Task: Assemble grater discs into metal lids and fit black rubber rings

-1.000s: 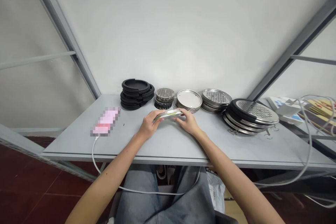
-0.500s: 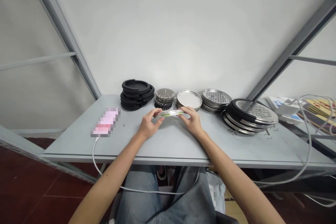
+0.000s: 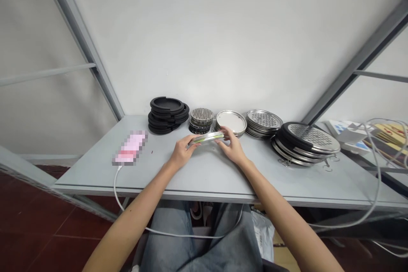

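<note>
Between my two hands, just above the table, is a thin round metal disc (image 3: 208, 137) seen almost edge-on, with a yellow-green strip along its side. My left hand (image 3: 182, 152) pinches its left end, thumb below. At the right end my right hand (image 3: 232, 148) grips it between thumb and fingers. Behind it stand a pile of small perforated metal discs (image 3: 202, 114) and a pile of plain silvery discs (image 3: 231, 122). What the disc's far face looks like is hidden.
Black rings (image 3: 166, 106) are piled at the back left. Larger perforated metal plates (image 3: 264, 118) and a stack topped with a black-rimmed plate (image 3: 314, 137) stand to the right. A pixelated pink phone (image 3: 130, 148) with a white cable (image 3: 115, 185) lies left. Grey shelf posts (image 3: 108, 89) flank the table.
The disc tilts more, its right end higher, and my right fingers have lifted slightly off its upper edge and shifted. The whole view has moved a little.
</note>
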{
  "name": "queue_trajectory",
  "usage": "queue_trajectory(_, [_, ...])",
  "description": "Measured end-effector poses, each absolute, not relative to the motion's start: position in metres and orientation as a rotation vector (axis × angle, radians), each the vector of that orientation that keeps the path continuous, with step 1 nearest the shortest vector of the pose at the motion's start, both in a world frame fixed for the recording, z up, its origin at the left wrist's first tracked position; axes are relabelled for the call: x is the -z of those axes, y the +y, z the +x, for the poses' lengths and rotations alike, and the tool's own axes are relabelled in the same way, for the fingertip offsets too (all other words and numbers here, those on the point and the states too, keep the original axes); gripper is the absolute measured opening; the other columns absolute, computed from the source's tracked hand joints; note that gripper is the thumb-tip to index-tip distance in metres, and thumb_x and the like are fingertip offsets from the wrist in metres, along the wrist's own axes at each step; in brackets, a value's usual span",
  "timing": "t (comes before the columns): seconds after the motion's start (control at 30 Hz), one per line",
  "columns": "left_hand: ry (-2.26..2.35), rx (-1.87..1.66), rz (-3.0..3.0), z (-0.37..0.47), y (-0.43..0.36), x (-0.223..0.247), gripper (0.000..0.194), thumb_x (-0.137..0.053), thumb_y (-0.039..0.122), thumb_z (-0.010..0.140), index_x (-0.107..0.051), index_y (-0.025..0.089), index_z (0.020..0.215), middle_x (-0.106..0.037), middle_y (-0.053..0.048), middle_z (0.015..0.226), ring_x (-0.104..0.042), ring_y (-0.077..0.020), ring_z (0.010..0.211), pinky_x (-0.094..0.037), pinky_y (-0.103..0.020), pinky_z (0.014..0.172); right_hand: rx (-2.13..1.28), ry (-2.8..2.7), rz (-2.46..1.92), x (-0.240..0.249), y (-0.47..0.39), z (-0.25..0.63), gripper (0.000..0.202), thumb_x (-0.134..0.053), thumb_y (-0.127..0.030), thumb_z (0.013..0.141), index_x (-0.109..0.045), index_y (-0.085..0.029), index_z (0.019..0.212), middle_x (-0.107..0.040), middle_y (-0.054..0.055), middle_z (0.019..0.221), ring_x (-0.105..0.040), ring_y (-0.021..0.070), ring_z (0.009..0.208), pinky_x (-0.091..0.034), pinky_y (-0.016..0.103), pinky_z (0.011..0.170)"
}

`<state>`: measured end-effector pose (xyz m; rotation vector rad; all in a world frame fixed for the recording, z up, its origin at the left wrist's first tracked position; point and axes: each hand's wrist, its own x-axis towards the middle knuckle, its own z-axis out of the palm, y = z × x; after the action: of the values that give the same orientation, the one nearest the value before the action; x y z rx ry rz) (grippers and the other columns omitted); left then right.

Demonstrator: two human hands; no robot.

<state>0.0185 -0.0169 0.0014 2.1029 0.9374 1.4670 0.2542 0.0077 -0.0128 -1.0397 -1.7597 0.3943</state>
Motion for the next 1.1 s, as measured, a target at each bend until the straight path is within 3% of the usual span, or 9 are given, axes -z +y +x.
queue_trajectory(0.17, [0.983,-1.579,1.906,0.018,-0.013,-0.001,0.034,-0.059,0.044,0.09,-0.068,0.015,0.103,-0.068,-0.004,0.086,-0.061,-0.0174,0.081,-0.047,-0.025,0.073,-0.629,-1.853,-0.991,0.013,0.008,0.252,0.045,-0.065,-0.042,0.083,-0.058,-0.021,0.122,-0.068,0.008,0.11,-0.064,0.0227,0.093,-0.053,0.035,0.079])
queue_trajectory(0.33, [0.948,-1.607,1.815,0.018,-0.01,-0.001,0.038,-0.057,0.051,0.09,-0.067,0.015,0.099,-0.065,-0.002,0.082,-0.058,-0.0159,0.078,-0.045,-0.024,0.072,-0.653,-1.788,-0.982,0.007,0.008,0.252,0.028,-0.06,-0.042,0.086,-0.068,-0.019,0.1,-0.07,0.005,0.094,-0.064,0.0207,0.085,-0.051,0.032,0.076])
queue_trajectory(0.57, [1.021,-1.563,1.816,0.016,-0.007,0.001,0.037,-0.052,0.05,0.093,-0.065,0.015,0.094,-0.061,-0.001,0.077,-0.056,-0.0148,0.072,-0.044,-0.023,0.067,-0.532,-1.802,-1.035,0.008,0.008,0.256,0.026,-0.061,-0.042,0.085,-0.071,-0.019,0.094,-0.07,0.004,0.085,-0.061,0.0195,0.076,-0.048,0.032,0.074])
queue_trajectory(0.67, [1.074,-1.52,1.897,0.016,-0.011,0.0,0.037,-0.051,0.048,0.094,-0.065,0.014,0.097,-0.063,-0.001,0.077,-0.058,-0.0154,0.073,-0.046,-0.024,0.067,-0.528,-1.782,-1.056,0.009,0.009,0.255,0.027,-0.06,-0.042,0.086,-0.07,-0.02,0.097,-0.071,0.005,0.09,-0.061,0.0199,0.077,-0.048,0.033,0.075])
queue_trajectory(0.8, [1.001,-1.529,2.117,0.017,-0.016,-0.001,0.03,-0.056,0.04,0.093,-0.065,0.016,0.108,-0.07,-0.005,0.092,-0.064,-0.0172,0.081,-0.051,-0.027,0.076,-0.622,-1.725,-1.09,0.01,0.011,0.253,0.031,-0.062,-0.042,0.081,-0.069,-0.019,0.101,-0.071,0.008,0.099,-0.063,0.0229,0.087,-0.05,0.033,0.075])
queue_trajectory(0.93, [0.843,-1.521,2.378,0.015,-0.017,0.001,0.03,-0.057,0.03,0.094,-0.061,0.018,0.122,-0.068,-0.011,0.117,-0.064,-0.0215,0.108,-0.051,-0.036,0.095,-0.836,-1.572,-1.129,0.011,0.015,0.255,0.038,-0.059,-0.049,0.081,-0.068,-0.021,0.106,-0.072,0.008,0.103,-0.064,0.0237,0.091,-0.051,0.034,0.074])
queue_trajectory(1.1, [0.785,-1.415,2.666,0.014,-0.015,0.0,0.034,-0.055,0.026,0.095,-0.058,0.021,0.128,-0.063,-0.012,0.127,-0.057,-0.0251,0.122,-0.047,-0.048,0.103,-1.301,-1.209,-1.152,0.012,0.019,0.257,0.051,-0.05,-0.062,0.084,-0.069,-0.018,0.099,-0.073,0.009,0.083,-0.068,0.0225,0.076,-0.053,0.033,0.066])
